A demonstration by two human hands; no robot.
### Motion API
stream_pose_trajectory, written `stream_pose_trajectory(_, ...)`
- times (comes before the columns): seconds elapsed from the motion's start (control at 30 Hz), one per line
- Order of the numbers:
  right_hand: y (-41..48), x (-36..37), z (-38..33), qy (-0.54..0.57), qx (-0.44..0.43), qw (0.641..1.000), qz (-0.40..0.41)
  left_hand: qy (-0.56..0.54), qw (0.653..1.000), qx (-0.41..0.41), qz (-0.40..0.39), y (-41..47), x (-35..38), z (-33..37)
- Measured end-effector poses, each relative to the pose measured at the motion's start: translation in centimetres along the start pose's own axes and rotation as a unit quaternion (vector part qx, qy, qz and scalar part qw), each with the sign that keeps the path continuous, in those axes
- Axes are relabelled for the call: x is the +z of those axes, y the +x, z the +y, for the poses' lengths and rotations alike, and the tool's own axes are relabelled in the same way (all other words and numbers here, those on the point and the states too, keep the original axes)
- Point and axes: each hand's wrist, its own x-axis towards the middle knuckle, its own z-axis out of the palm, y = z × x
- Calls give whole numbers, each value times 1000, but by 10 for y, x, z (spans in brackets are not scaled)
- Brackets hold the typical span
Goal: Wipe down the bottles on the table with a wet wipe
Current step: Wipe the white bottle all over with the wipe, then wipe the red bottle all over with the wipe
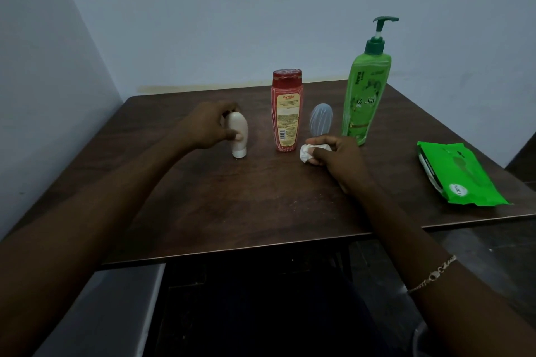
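A: What's nearest?
B: A thin gold-coloured chain bracelet [432,274] on the right forearm, over the front edge of the dark brown wooden table [261,206].
A: Hands?
B: The right hand [333,153] rests on the table, fingers curled round a crumpled white wet wipe [306,153]. The left hand [207,127] grips a small white plastic tube bottle [239,133], thumb on its front. The bottle stands cap-down on the table.
A: Is the wipe on it?
B: No, they're apart, with the wipe to its right.
A: Other items?
B: A flat green wet-wipe pack [461,174] lies near the right edge. Behind the hands, left to right, are a red plastic flip-cap bottle [287,113], a translucent pale ribbed bottle [320,119] and a tall green pump bottle [365,95], all upright. A pale wall [232,23] is furthest back.
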Motion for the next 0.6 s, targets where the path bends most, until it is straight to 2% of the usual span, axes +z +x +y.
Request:
stream_pose_trajectory(0.27, -1, 0, -1, -3, -6, 1000, -5, 29, 998, -27, -38, 2, -10, 6)
stream_pose_trajectory(0.33, 0, 0, 0, -5, -9, 1000, -4, 40, 999, -19, -5, 5, -16, 12)
stream_pose_trajectory(0.47, 1, -1, 1, -10, -13, 1000, -2, 18, 993, 43, 109, 17, -31, 38)
stream_pose_trajectory(0.6, 0, -1, 0, -9, -15, 1000, 0, -3, 990, 102, 96, 37, -40, 77)
